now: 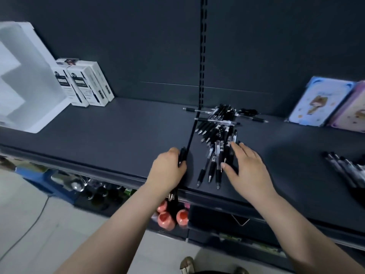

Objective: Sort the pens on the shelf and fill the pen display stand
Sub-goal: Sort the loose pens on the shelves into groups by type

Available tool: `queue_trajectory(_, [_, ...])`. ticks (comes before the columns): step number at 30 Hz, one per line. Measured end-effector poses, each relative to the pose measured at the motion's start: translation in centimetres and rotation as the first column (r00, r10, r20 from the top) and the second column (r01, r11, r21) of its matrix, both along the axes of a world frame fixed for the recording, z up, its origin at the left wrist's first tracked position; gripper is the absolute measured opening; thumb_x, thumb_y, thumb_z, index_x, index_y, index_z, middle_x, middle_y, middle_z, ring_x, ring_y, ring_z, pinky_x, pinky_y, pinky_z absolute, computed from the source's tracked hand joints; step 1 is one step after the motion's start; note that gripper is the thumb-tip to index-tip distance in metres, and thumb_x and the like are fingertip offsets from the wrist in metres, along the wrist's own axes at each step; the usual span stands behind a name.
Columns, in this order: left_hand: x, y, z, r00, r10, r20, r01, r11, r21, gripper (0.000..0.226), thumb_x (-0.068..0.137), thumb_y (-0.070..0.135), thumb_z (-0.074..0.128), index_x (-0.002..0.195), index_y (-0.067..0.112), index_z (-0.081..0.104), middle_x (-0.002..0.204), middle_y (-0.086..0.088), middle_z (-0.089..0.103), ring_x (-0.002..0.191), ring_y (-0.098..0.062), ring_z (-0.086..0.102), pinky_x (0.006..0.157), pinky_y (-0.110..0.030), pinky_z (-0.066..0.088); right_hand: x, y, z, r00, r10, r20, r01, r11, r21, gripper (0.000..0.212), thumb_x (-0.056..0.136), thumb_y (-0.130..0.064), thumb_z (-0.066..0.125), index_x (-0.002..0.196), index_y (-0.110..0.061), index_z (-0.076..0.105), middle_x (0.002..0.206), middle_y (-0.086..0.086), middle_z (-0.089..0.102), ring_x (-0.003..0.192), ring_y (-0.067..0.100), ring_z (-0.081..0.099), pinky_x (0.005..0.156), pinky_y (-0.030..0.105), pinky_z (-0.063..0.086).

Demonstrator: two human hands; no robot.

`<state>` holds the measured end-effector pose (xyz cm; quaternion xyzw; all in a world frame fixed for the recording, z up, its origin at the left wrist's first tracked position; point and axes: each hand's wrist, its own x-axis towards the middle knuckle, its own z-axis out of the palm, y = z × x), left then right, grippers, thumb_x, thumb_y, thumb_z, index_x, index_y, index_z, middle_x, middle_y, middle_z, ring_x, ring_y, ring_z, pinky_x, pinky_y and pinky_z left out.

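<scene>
Left hand grips pens lengthwise front-to-back; right hand, fingers spread, rests on the pen pile, tips toward the shelf edge.

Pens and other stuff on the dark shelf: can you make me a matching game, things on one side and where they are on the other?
Things:
1. white pen boxes
2. pile of black pens
3. blue pastel notebook
4. left hand

Places:
A. far right, leaning on the back wall
B. shelf front edge, closed on black pens
C. back left, standing upright
D. middle of shelf, under the right hand

Pairs: 1-C, 2-D, 3-A, 4-B
</scene>
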<state>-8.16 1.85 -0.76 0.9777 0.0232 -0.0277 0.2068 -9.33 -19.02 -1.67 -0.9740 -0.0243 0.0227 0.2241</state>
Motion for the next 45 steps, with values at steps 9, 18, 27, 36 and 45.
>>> queue_trajectory(9, [4.9, -4.5, 1.0, 0.992, -0.086, -0.089, 0.067, 0.979, -0.194, 0.058, 0.088, 0.051, 0.056, 0.12, 0.004, 0.043, 0.094, -0.01, 0.06, 0.092, -0.028, 0.059, 0.068, -0.028, 0.04, 0.6, -0.2, 0.8, 0.979, -0.198, -0.046, 0.192, 0.976, -0.098, 0.063, 0.094, -0.044, 0.049, 0.146, -0.013, 0.032, 0.135, 0.01, 0.042, 0.124, 0.032, 0.04, 0.102, 0.036, 0.035])
queue_trajectory(18, [6.5, -6.9, 1.4, 0.961, -0.198, -0.193, 0.194, 0.98, -0.04, 0.036, 0.081, 0.04, 0.066, 0.088, 0.01, 0.048, 0.09, -0.004, 0.052, 0.082, -0.023, 0.052, 0.067, -0.029, 0.041, 2.0, -1.2, 0.8, 0.955, -0.288, -0.068, 0.287, 0.958, -0.026, 0.028, 0.085, -0.009, 0.048, 0.065, -0.015, 0.03, 0.069, 0.001, 0.041, 0.057, 0.017, 0.038, 0.047, 0.027, 0.025])
queue_trajectory(27, [7.5, -5.7, 1.2, 0.938, -0.246, -0.245, 0.202, 0.961, -0.191, 0.019, 0.086, 0.025, 0.059, 0.082, 0.011, 0.048, 0.08, -0.001, 0.048, 0.071, -0.018, 0.048, 0.057, -0.027, 0.038, 5.3, -1.0, 1.2, 0.905, -0.382, -0.184, 0.424, 0.833, 0.355, 0.014, 0.084, -0.016, 0.048, 0.079, -0.003, 0.051, 0.073, 0.014, 0.057, 0.069, 0.04, 0.06, 0.053, 0.034, 0.044])
queue_trajectory(36, [8.2, -2.7, 2.1, 0.919, -0.105, -0.381, -0.271, 0.534, -0.801, 0.01, 0.099, 0.017, 0.044, 0.101, 0.007, 0.042, 0.071, -0.008, 0.051, 0.046, -0.016, 0.051, 0.04, -0.023, 0.042, 8.2, 2.5, 2.1, 0.914, -0.356, -0.196, 0.353, 0.934, -0.049, 0.048, 0.084, -0.033, 0.061, 0.118, -0.003, 0.045, 0.115, 0.014, 0.052, 0.092, 0.033, 0.057, 0.065, 0.03, 0.04])
queue_trajectory(45, [7.3, -3.3, 1.9, 0.819, -0.259, -0.513, -0.496, 0.13, -0.858, 0.007, 0.098, 0.015, 0.048, 0.101, 0.011, 0.052, 0.072, -0.009, 0.059, 0.053, -0.017, 0.067, 0.053, -0.029, 0.057, 8.5, -0.1, 1.4, 0.877, -0.341, -0.338, 0.438, 0.856, 0.273, 0.014, 0.08, -0.01, 0.055, 0.093, -0.006, 0.053, 0.083, 0.014, 0.062, 0.067, 0.026, 0.061, 0.06, 0.039, 0.056])
